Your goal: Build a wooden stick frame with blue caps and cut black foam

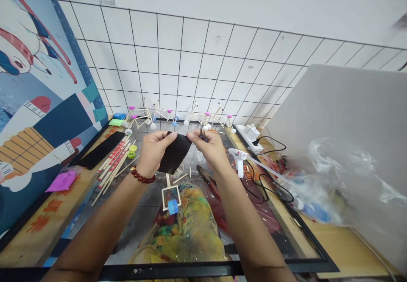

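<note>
My left hand (154, 150) pinches a black sheet (174, 154) between thumb and fingers, with a red bead bracelet at the wrist. At the sheet's upper right corner, my right hand (210, 146) is closed with thumb and fingertip on its edge. Dark pointed metal tips (202, 135) stick out among the right fingers; the rest of that tool is hidden. Below the sheet lies a small square frame of wooden sticks (163, 199) with a blue piece (173, 206) on it. Pliers with red handles (210, 182) rest beside my right forearm.
Several stick figures with pink and white round parts (190, 116) line the back. Wooden sticks (114, 163), a black strip (101, 149) and a pink packet (62, 181) lie left. At right are a white glue gun (239, 161), power strip (248, 138), cables and clear plastic bags (318, 193).
</note>
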Action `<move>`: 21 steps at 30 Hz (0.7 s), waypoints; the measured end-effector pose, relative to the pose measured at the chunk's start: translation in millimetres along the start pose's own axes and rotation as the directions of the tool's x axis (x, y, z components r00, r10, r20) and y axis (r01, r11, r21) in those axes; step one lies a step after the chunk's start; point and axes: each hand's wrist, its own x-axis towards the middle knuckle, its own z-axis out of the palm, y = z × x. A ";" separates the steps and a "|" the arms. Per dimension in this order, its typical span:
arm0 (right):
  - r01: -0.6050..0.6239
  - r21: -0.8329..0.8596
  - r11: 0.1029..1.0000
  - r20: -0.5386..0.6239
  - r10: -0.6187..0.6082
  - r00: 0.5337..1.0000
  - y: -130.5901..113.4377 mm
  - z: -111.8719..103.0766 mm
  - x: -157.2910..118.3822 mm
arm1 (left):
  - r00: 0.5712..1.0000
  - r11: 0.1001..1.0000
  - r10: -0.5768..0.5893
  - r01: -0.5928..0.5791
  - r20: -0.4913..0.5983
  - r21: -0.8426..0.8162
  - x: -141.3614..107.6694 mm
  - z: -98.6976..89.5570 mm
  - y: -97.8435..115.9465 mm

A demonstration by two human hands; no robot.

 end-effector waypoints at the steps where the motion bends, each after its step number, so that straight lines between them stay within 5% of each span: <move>1: -0.002 0.001 1.000 0.015 0.002 1.000 -0.1 1.6 -0.7 | 1.000 1.000 -0.006 0.006 0.004 0.004 -0.2 0.2 -0.2; 8: 0.039 -0.046 0.998 -0.034 -0.040 0.999 5.6 6.6 -1.8 | 0.994 0.997 -0.063 0.068 0.090 -0.048 -1.4 1.7 2.0; 21: -0.056 0.021 0.998 0.037 0.055 0.998 0.7 0.4 -0.9 | 0.998 0.998 -0.060 0.060 0.008 0.010 -2.0 1.3 2.9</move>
